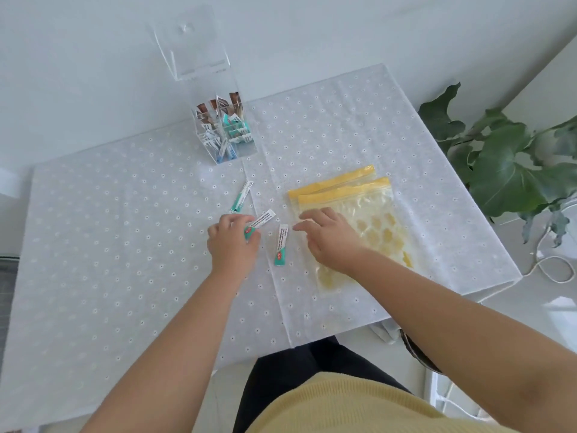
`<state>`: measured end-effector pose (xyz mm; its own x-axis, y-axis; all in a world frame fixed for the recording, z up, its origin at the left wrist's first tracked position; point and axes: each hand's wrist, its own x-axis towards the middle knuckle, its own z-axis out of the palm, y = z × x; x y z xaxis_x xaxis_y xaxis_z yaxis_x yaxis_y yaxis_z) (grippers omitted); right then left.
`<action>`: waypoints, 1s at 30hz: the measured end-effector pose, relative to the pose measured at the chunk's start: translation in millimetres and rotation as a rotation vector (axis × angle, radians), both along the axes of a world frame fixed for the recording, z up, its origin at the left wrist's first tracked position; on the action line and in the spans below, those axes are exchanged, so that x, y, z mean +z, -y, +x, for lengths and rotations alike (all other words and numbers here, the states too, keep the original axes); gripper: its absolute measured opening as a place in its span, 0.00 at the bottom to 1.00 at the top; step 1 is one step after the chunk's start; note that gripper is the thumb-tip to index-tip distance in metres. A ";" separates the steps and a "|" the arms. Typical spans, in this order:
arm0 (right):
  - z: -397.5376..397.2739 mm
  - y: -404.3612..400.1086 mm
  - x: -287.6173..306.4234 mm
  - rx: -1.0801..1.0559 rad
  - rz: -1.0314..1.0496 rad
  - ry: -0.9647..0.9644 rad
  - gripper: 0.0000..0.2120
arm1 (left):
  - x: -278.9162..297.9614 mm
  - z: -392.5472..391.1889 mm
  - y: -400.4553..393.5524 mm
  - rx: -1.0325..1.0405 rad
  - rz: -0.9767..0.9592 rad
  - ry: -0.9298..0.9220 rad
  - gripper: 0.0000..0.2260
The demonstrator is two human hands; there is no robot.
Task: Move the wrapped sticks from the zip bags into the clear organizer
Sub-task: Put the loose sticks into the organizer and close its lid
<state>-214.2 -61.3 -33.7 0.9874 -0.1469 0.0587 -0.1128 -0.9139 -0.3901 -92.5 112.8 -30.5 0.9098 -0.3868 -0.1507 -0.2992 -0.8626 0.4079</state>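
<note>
The worktop carries a white cloth with a small flower print. At its far edge stands the clear organizer, lid raised upright behind it; its compartments hold upright wrapped sticks, brown-topped ones at the back and teal and white ones nearer the front.

Two zip bags with yellow closure strips lie stacked flat on the right part of the cloth, one offset slightly over the other. The right hand rests palm down on their near left portion, fingers spread and flat, gripping nothing.

The left hand is closed around one teal and white stick, whose white end projects up and to the right from the fingers. A second stick lies loose on the cloth between the two hands, teal end toward the person. A third stick lies just beyond the left hand, pointing toward the organizer, apart from both hands.

A leafy plant stands off the right edge of the worktop, with a white cable beside it.
</note>
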 end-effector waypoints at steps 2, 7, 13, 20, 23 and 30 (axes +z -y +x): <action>20.1 -8.8 2.3 0.147 -0.017 -0.111 0.19 | -5.1 21.3 -0.5 -0.052 -0.012 -0.078 0.15; 51.7 -10.4 2.7 0.213 -0.118 -0.346 0.20 | -9.6 30.5 7.0 -0.130 -0.024 -0.175 0.14; 59.9 -6.7 8.3 0.328 -0.226 -0.378 0.10 | -1.8 31.6 8.5 0.042 -0.048 -0.355 0.07; 65.8 -2.8 11.5 0.354 -0.115 -0.320 0.08 | 9.6 38.8 -1.6 0.312 -0.376 -0.595 0.08; 68.1 2.1 17.9 0.175 0.248 -0.365 0.04 | 20.3 42.5 -7.7 0.435 -0.556 -0.657 0.06; 96.2 9.1 48.6 -0.322 0.910 -0.182 0.03 | 40.7 60.7 -3.6 0.637 -1.002 -0.820 0.05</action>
